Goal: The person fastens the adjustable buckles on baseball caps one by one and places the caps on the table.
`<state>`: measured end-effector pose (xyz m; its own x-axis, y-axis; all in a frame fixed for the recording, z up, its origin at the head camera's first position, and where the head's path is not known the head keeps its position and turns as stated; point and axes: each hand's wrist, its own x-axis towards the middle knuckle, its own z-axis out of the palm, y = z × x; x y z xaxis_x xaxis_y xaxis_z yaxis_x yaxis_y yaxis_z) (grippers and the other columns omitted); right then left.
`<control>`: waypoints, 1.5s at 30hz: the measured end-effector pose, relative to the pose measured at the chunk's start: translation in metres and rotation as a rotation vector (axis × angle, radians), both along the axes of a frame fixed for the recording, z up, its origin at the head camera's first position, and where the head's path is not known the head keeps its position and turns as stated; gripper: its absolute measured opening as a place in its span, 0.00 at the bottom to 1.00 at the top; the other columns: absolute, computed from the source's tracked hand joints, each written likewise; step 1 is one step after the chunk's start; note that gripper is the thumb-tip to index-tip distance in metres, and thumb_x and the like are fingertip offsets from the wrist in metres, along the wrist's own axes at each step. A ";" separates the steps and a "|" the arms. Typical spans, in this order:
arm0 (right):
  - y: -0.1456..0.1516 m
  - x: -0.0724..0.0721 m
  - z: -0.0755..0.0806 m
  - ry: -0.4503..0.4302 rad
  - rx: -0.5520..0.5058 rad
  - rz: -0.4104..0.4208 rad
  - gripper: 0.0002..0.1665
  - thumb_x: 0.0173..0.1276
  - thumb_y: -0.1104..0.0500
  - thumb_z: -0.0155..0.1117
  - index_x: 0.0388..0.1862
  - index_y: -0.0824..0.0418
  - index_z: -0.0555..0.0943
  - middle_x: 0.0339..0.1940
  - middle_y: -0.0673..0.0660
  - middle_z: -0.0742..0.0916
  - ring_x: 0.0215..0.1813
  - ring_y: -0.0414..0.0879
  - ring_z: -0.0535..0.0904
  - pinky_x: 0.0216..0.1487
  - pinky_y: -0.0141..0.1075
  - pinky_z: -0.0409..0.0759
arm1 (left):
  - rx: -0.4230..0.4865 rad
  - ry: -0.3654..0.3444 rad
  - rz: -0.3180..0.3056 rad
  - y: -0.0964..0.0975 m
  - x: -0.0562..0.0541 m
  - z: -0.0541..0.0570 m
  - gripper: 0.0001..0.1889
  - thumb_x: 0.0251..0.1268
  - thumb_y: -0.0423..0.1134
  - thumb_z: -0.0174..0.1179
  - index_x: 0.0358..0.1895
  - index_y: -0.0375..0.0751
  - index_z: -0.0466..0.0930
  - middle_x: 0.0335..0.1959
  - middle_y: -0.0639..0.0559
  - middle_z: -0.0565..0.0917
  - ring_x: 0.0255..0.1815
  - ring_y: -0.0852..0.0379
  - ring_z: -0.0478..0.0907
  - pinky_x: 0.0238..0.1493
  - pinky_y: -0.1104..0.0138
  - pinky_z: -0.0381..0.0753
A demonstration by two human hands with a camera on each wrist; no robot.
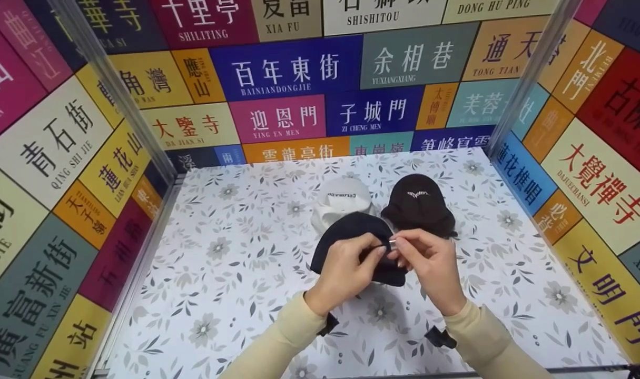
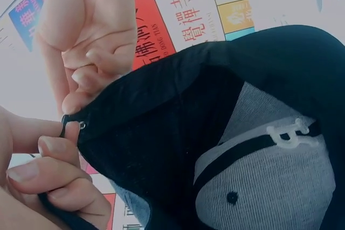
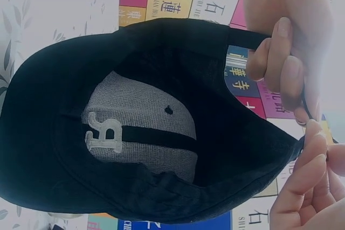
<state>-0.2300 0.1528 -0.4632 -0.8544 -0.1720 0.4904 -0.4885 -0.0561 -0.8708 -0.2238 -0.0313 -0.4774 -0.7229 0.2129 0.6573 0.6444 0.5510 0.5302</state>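
A dark baseball cap (image 1: 348, 229) is held up between both hands, its underside facing the wrist cameras. Inside it, a grey mesh lining (image 3: 140, 117) with a pale letter shows. My left hand (image 1: 348, 268) pinches the cap's thin back strap (image 3: 248, 38) between thumb and fingers. Opposite it, my right hand (image 1: 430, 263) pinches the other back corner, at a small silver buckle (image 1: 393, 245). The strap's end lies between the two sets of fingertips, which nearly meet. In the left wrist view, a small metal piece (image 2: 82, 125) shows at that corner.
Behind the held cap, a white cap (image 1: 346, 197) and a dark brown cap (image 1: 417, 202) sit side by side on the floral-patterned table (image 1: 235, 273). Panels with coloured street-name signs (image 1: 285, 68) enclose the table at the back and both sides.
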 end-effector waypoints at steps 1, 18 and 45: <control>0.000 -0.001 0.000 -0.003 0.004 0.004 0.05 0.70 0.71 0.63 0.40 0.71 0.85 0.25 0.67 0.86 0.22 0.55 0.80 0.22 0.35 0.77 | -0.008 -0.003 -0.002 -0.001 -0.001 0.001 0.05 0.68 0.38 0.63 0.33 0.49 0.82 0.26 0.65 0.80 0.25 0.70 0.72 0.30 0.74 0.72; -0.004 -0.027 -0.013 -0.050 0.087 0.034 0.05 0.69 0.63 0.69 0.40 0.63 0.88 0.26 0.65 0.84 0.25 0.57 0.78 0.24 0.36 0.78 | -0.223 -0.016 0.129 -0.003 -0.012 0.007 0.10 0.76 0.40 0.52 0.32 0.49 0.74 0.22 0.62 0.73 0.22 0.62 0.73 0.23 0.64 0.73; -0.036 -0.112 -0.016 -0.370 -0.093 0.143 0.22 0.61 0.65 0.75 0.54 0.71 0.82 0.35 0.60 0.87 0.34 0.45 0.82 0.28 0.31 0.76 | -0.373 0.238 0.268 -0.024 -0.080 0.000 0.06 0.68 0.43 0.65 0.41 0.48 0.82 0.31 0.57 0.81 0.22 0.54 0.79 0.20 0.62 0.75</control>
